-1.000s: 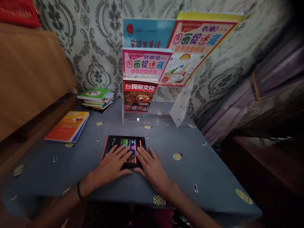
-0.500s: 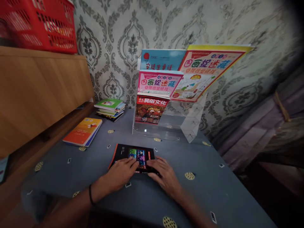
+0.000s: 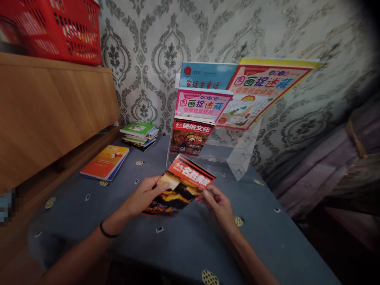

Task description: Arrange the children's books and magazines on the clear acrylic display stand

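A thin book [image 3: 181, 190] with a red title band and a dark golden picture is held tilted above the table. My left hand [image 3: 148, 194] grips its left edge, thumb on the cover and fingers behind. At the right edge, my right hand [image 3: 215, 200] pinches it between thumb and fingers. Just behind stands a clear acrylic book rack [image 3: 237, 158]. It bears a red-banded book [image 3: 191, 136] in front, a pink book [image 3: 203, 105], a light-blue book [image 3: 208, 75] at the back, and a large yellow-edged book [image 3: 264, 91] on the right.
On the left of the blue-grey cloth-covered table [image 3: 118, 209] lie an orange book [image 3: 105, 162] and a stack of books [image 3: 139, 134] with a green one on top. A wooden cabinet [image 3: 59, 107] bears a red basket [image 3: 68, 31]. Purplish curtain [image 3: 329, 166] hangs at the right.
The book lay flat on the table, its dark side up, under both hands. Now it is raised and turned over to show its red-banded cover, with both hands gripping its edges.
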The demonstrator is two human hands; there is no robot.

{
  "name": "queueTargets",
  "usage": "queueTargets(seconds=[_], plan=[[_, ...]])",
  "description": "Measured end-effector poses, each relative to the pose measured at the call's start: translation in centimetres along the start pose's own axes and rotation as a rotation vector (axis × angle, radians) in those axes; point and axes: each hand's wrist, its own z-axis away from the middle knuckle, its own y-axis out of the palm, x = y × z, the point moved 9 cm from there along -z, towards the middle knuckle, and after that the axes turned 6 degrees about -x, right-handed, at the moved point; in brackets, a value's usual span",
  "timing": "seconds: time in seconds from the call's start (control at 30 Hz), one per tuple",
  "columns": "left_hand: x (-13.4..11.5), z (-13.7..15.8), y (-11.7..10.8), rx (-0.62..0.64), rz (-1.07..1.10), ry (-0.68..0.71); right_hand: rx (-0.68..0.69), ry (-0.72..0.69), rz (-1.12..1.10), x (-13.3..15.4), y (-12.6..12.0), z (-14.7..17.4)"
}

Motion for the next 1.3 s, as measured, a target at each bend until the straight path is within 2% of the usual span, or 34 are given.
queueTargets(seconds=[0.1, 0.17, 0.23, 0.3, 0.33, 0.4, 0.5, 0.57, 0.63, 0.7, 0.8, 0.93, 1.3], plan=[[3.3, -0.8, -0.5, -0.062, 0.270, -0.121, -0.011, 0.034, -0.034, 0.1, 0.9, -1.1], [5.7, -1.4, -1.4, -0.095, 0.195, -0.125, 0.013, 0.070, 0.062, -0.9, 1.4, -1.7], [7.4, -1.8, -3.9, -0.221, -0.140, -0.040, 0.025, 0.069, 0.245, -2.1, 1.3, -2.0], [7.7, -1.7, -6.3, -0.380, -0.556, 0.079, 0.032, 0.004, 0.454, -2.7, 1.0, -2.0], [7.7, -1.7, -6.9, -0.417, -0.723, 0.131, 0.042, -0.040, 0.550, -2.7, 1.0, -1.8], [7.8, -1.9, -6.8, -0.388, -0.926, 0.214, 0.063, -0.124, 0.712, -2.3, 1.4, -1.3], [8.0, -2.6, -5.3, -0.270, -1.025, 0.322, 0.070, -0.279, 0.880, -1.0, 3.4, -0.4], [8.1, -3.2, -4.3, -0.227, -1.045, 0.381, 0.142, -0.414, 0.926, -0.2, 6.3, 0.3], [8.4, -3.8, -3.5, -0.196, -1.056, 0.414, 0.276, -0.517, 0.945, -0.4, 9.7, 1.0], [8.7, -4.4, -3.0, -0.180, -1.070, 0.426, 0.387, -0.565, 0.976, -1.1, 12.4, 1.3], [8.9, -4.7, -2.9, -0.172, -1.108, 0.431, 0.471, -0.546, 1.064, -2.7, 14.4, 1.2], [8.6, -4.4, -2.9, -0.166, -1.178, 0.434, 0.494, -0.495, 1.117, -3.8, 13.8, 0.7], [8.6, -4.4, -2.9, -0.157, -1.178, 0.437, 0.336, -0.366, 1.008, -3.9, 6.0, -1.9]])
